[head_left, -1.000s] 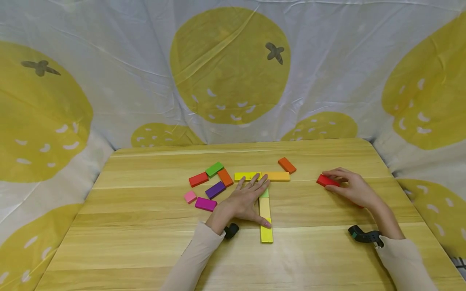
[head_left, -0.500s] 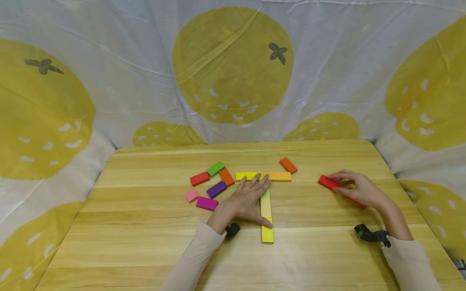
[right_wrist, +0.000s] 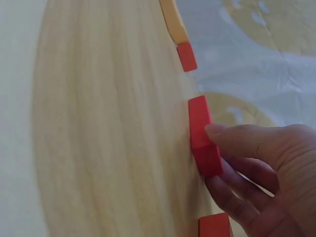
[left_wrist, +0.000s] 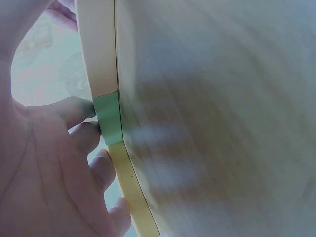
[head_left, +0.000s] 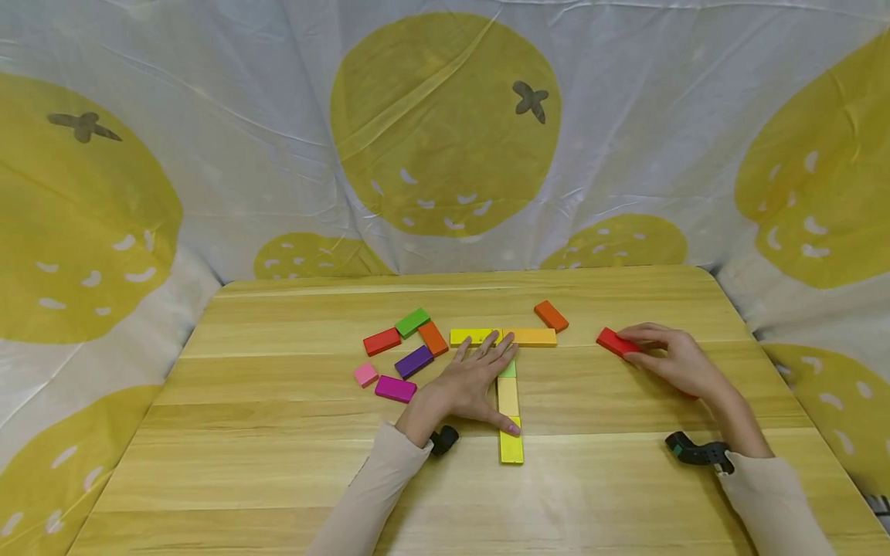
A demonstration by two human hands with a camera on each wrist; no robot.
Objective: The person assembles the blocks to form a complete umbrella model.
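My left hand point(head_left: 459, 386) lies spread over wooden blocks set in a T. Its fingertips reach the crossbar's yellow block point(head_left: 464, 337) and its thumb touches the lower yellow block point(head_left: 511, 451). Between these, a pale yellow block point(head_left: 508, 397) and a light green block point(left_wrist: 108, 118) line up in the stem. A light orange block point(head_left: 532, 337) forms the right part of the crossbar. Off to the right, my right hand point(head_left: 670, 363) pinches a red block point(right_wrist: 201, 126) between thumb and fingers, low over the table. Another red block point(right_wrist: 215, 226) sits behind it, mostly hidden by the hand in the head view.
An orange-red block point(head_left: 552, 316) touches the crossbar's right end. Left of the T lie loose blocks: red point(head_left: 382, 342), green point(head_left: 412, 323), orange point(head_left: 433, 338), purple point(head_left: 413, 361), magenta point(head_left: 395, 389) and a small pink one point(head_left: 365, 375). A patterned cloth point(head_left: 445, 255) hangs behind the table point(head_left: 278, 455).
Since half a second ago my right hand has moved the pinched red block a little left, away from the other red block. My left hand stays in place on the T.
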